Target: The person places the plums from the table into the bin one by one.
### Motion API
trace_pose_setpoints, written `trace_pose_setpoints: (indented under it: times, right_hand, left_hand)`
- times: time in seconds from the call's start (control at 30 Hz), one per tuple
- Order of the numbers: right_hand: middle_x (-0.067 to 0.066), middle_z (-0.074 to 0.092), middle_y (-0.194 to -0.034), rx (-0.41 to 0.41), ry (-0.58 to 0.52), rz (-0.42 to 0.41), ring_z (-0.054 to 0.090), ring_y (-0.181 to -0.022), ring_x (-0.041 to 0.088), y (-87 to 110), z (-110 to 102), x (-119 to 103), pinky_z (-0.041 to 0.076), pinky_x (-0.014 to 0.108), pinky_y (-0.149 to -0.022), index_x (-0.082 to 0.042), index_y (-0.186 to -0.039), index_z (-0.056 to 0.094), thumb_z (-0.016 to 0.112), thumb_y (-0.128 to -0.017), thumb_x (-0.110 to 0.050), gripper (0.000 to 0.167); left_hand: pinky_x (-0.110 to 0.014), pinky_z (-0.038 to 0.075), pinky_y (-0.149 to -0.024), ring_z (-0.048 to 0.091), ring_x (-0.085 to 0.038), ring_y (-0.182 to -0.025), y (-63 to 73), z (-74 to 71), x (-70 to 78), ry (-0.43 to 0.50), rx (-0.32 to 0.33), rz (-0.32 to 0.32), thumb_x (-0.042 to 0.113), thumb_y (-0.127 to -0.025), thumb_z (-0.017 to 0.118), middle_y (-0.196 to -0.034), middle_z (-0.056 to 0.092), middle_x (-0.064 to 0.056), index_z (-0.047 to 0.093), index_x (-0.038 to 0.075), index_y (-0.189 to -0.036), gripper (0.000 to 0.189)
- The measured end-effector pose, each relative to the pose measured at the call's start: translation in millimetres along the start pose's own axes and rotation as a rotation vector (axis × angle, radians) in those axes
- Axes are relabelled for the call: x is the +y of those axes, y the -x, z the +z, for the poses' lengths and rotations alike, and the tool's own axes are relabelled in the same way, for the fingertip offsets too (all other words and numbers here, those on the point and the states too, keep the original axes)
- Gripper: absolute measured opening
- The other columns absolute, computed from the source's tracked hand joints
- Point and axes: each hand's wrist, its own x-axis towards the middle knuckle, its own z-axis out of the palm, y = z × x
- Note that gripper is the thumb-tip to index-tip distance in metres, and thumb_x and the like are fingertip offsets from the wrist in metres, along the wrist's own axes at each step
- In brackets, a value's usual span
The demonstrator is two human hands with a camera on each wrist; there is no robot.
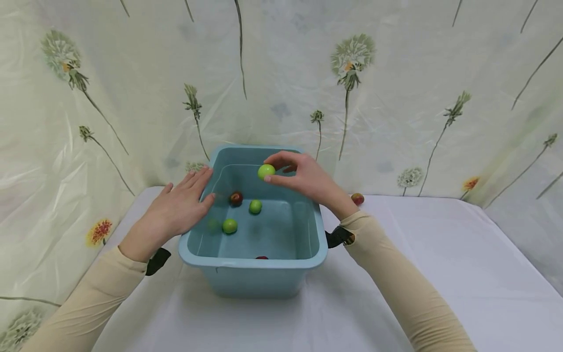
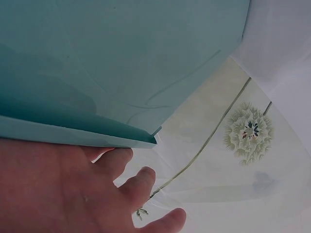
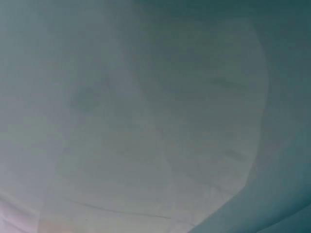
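Note:
A light blue plastic basin (image 1: 252,278) stands on the white-covered table. Over its far part, my right hand (image 1: 303,176) pinches a small round green fruit (image 1: 266,172) between thumb and fingers. My left hand (image 1: 182,203) lies along the basin's left rim with fingers extended; in the left wrist view its fingers (image 2: 138,187) show against the outside of the rim (image 2: 73,136). Inside the basin are two green fruits (image 1: 255,206) (image 1: 229,226), a dark red fruit (image 1: 236,198) and a red one (image 1: 262,257) mostly hidden by the near wall.
A red and yellowish fruit (image 1: 357,199) lies on the white cloth (image 1: 422,254) right of the basin, by the back edge. Behind the table hangs a flower-printed sheet (image 1: 281,73). The right wrist view is blurred, filled by pale and bluish surfaces.

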Motion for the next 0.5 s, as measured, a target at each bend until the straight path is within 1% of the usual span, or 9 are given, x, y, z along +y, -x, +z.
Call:
trace_pose_setpoints:
  times: [0.17, 0.3, 0.5]
  right_hand:
    - [-0.006, 0.065, -0.110, -0.039, 0.035, -0.001, 0.059, -0.104, 0.013, 0.7, 2.1, 0.9, 0.047, 0.044, -0.094, -0.018, -0.120, 0.067, 0.073, -0.090, -0.033, 0.033]
    - [-0.007, 0.066, -0.109, -0.057, 0.047, -0.005, 0.059, -0.103, 0.012, 1.7, 3.5, -0.4, 0.046, 0.042, -0.094, -0.019, -0.119, 0.067, 0.074, -0.090, -0.033, 0.034]
    - [-0.006, 0.066, -0.115, -0.072, 0.029, -0.019, 0.059, -0.107, 0.010, 2.1, 4.4, 1.1, 0.044, 0.040, -0.096, -0.017, -0.120, 0.067, 0.074, -0.090, -0.030, 0.034]
  left_hand:
    - [-0.067, 0.008, -0.111, 0.004, -0.031, -0.150, 0.6, 0.0, 0.0, 0.003, 0.002, -0.002, 0.039, -0.106, 0.033, -0.165, 0.006, -0.006, 0.010, 0.012, -0.160, 0.065]
    - [-0.067, 0.009, -0.111, 0.005, -0.032, -0.150, 1.0, -0.2, 0.3, 0.003, 0.004, -0.004, 0.039, -0.106, 0.033, -0.165, 0.006, -0.006, 0.010, 0.012, -0.160, 0.064]
    - [-0.067, 0.008, -0.112, 0.005, -0.031, -0.150, 0.9, -0.7, 0.1, 0.010, 0.002, -0.006, 0.040, -0.106, 0.033, -0.165, 0.006, -0.006, 0.010, 0.013, -0.160, 0.065]
